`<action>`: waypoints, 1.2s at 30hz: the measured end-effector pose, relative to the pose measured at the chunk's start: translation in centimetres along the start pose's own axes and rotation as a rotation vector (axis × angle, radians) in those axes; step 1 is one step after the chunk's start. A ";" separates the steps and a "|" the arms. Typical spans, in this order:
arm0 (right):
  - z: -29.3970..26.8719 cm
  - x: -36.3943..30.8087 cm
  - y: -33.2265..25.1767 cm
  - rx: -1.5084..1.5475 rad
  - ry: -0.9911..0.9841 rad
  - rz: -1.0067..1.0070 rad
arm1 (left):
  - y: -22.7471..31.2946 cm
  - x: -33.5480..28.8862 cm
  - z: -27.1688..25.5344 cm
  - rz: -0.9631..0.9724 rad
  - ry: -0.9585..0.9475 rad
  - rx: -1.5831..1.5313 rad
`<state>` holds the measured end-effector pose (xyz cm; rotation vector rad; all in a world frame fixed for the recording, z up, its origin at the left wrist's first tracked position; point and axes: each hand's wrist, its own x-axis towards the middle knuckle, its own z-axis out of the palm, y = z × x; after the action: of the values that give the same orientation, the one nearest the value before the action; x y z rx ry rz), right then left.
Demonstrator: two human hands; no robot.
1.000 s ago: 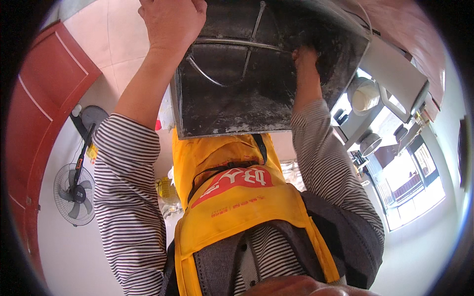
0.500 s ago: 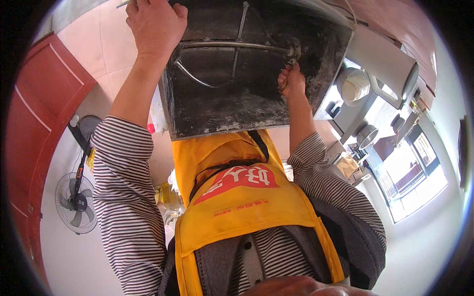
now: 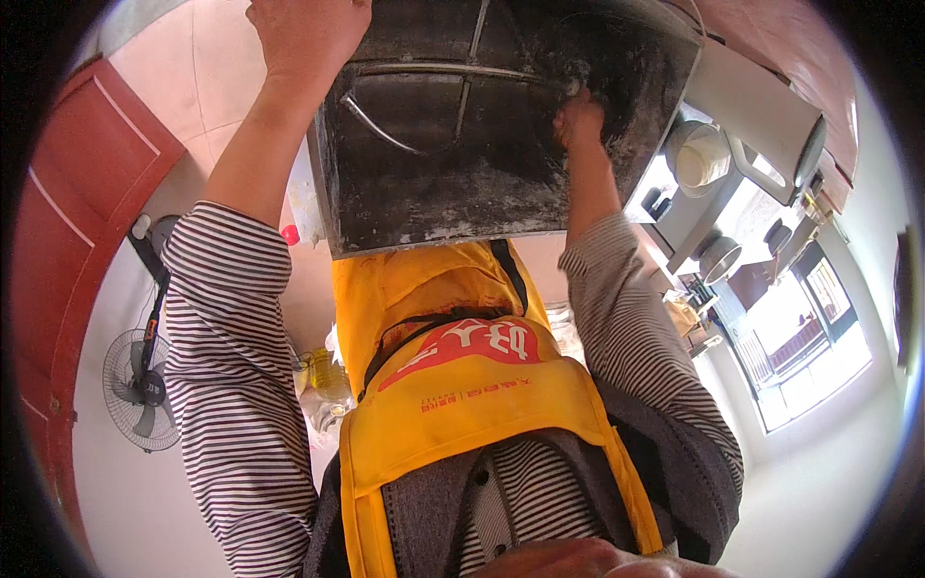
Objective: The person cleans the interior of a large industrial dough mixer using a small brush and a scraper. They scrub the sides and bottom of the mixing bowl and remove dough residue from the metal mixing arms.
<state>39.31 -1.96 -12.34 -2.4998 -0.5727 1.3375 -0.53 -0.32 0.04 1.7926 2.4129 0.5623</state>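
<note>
Black, pale-smudged boxy unit (image 3: pixel 434 193), upper centre of view, silvery rods (image 3: pixel 434 68) across it.

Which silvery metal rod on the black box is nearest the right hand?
The long crosswise rod: its right end lies beside the right hand; the short curved rod and lengthwise rod lie farther left.

Yellow apron (image 3: pixel 424 448), white characters (image 3: pixel 499 341) on red patch (image 3: pixel 445 358), small red print (image 3: pixel 472 394)

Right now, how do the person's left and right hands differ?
The left hand is cut off by the picture's top edge; the right hand lies well inside it. The left hand is at the dark panel's left edge, the right hand over its dark face. The left hand looks larger here than the right hand. Both are bare.
</note>
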 end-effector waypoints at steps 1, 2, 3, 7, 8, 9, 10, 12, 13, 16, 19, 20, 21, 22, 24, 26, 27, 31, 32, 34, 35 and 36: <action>0.6 0.9 -0.6 0.027 -0.050 0.015 | 0.0 0.0 0.0 -0.007 -0.004 0.003; 1.1 1.2 -0.5 0.091 -0.047 0.047 | 0.2 0.1 0.1 -0.015 -0.008 0.005; 1.4 1.6 -0.3 0.156 -0.043 0.079 | 0.3 0.1 0.2 -0.022 -0.012 0.006; 2.8 -0.8 0.3 0.355 -0.041 0.100 | 0.0 0.0 0.1 -0.038 -0.007 0.007; 2.8 -1.8 0.6 0.400 -0.033 0.078 | 0.0 -0.1 0.0 -0.034 -0.008 0.006; 2.9 -1.1 0.6 0.417 -0.016 0.074 | 0.0 -0.1 0.1 -0.031 -0.010 0.005; 2.9 0.2 0.6 0.437 0.003 0.072 | 0.0 0.0 0.2 -0.016 0.009 0.003; 2.9 2.5 1.0 0.404 0.052 0.118 | -0.1 -0.1 0.4 0.014 0.043 -0.001; 3.3 3.6 0.4 0.355 0.074 0.158 | -0.1 0.1 0.4 0.004 0.028 -0.010; 4.4 4.0 1.0 0.322 0.109 0.189 | 0.0 0.3 0.1 -0.021 -0.002 -0.013; 5.1 2.4 1.6 0.403 0.095 0.123 | 0.1 0.1 -0.1 -0.024 -0.005 -0.009; 5.2 2.5 1.4 0.430 0.090 0.119 | 0.2 0.1 -0.1 -0.022 -0.003 -0.012; 5.2 2.4 1.6 0.435 0.096 0.119 | 0.3 0.2 -0.1 -0.020 0.000 -0.016; 5.3 2.2 1.5 0.437 0.091 0.123 | 0.2 0.2 -0.2 -0.025 -0.009 -0.014; 5.4 2.0 1.2 0.440 0.062 0.111 | 0.3 0.3 -0.2 -0.033 -0.027 -0.011; 4.1 0.9 1.5 0.423 0.021 0.073 | 0.4 0.1 -0.2 -0.042 -0.038 -0.004; 4.1 1.3 0.9 0.462 -0.023 0.062 | 0.4 0.2 -0.2 -0.046 -0.043 0.000; 4.2 1.6 0.8 0.593 -0.014 0.103 | 0.2 0.3 -0.1 -0.017 -0.027 -0.028; 4.6 1.1 0.7 0.555 0.018 0.105 | 0.3 0.3 -0.1 -0.016 -0.033 -0.035; 4.7 0.3 0.8 0.474 0.092 0.108 | 0.3 0.2 0.0 -0.010 -0.037 -0.015; 4.7 0.1 0.7 0.431 0.127 0.107 | 0.3 0.2 -0.1 -0.016 -0.035 -0.015; 4.7 0.0 0.6 0.397 0.148 0.100 | 0.2 0.2 -0.2 -0.022 -0.033 -0.014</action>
<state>35.53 -2.29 -15.18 -2.2936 -0.1338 1.1520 -0.43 -0.16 0.37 1.7535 2.3975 0.5417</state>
